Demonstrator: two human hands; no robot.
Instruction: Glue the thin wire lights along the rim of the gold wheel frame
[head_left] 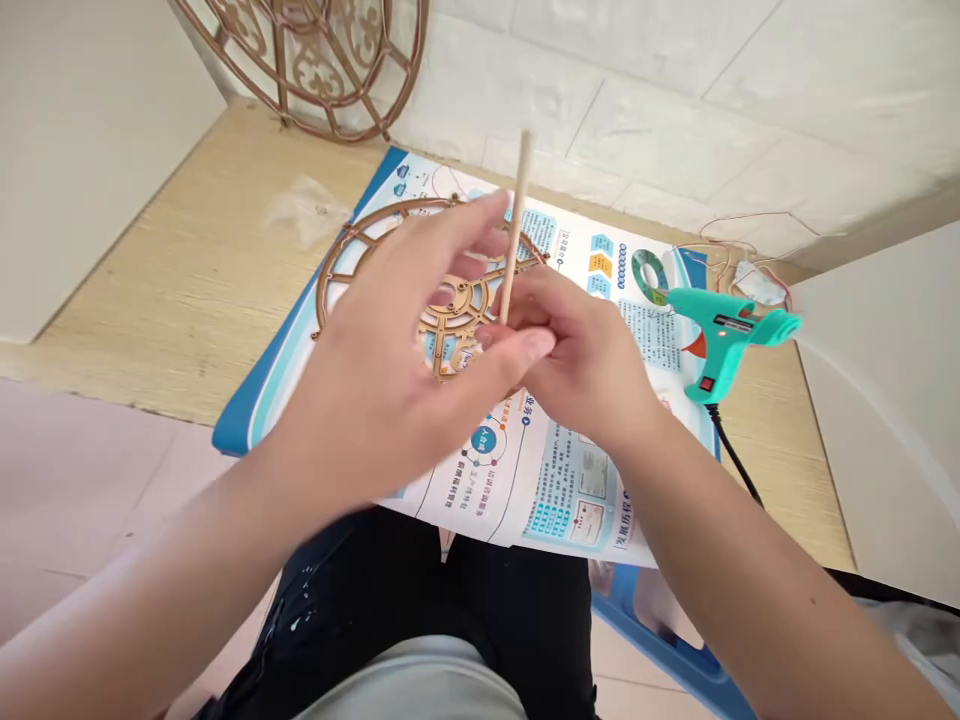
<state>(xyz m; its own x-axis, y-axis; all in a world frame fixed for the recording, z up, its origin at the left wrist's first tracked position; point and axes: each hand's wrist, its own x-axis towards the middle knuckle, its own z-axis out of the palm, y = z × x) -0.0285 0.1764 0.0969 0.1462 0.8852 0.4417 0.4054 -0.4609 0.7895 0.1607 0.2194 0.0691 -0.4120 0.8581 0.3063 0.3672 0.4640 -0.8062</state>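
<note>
A thin wooden stick [516, 225] stands nearly upright in front of me, its lower end pinched in my right hand [581, 360]. My left hand [405, 350] hovers just left of it with fingers spread and the thumb tip almost touching my right fingers; it holds nothing that I can see. Behind both hands a brown openwork wheel piece [442, 300] lies flat on a printed instruction sheet [555, 480], partly hidden by my fingers.
A teal hot glue gun [724, 335] rests at the right of the sheet, its black cord trailing toward me. Thin copper wire [739, 255] lies behind it. A second brown openwork wheel [315, 60] leans on the wall. A clear plastic bag [307, 210] lies on the wooden ledge.
</note>
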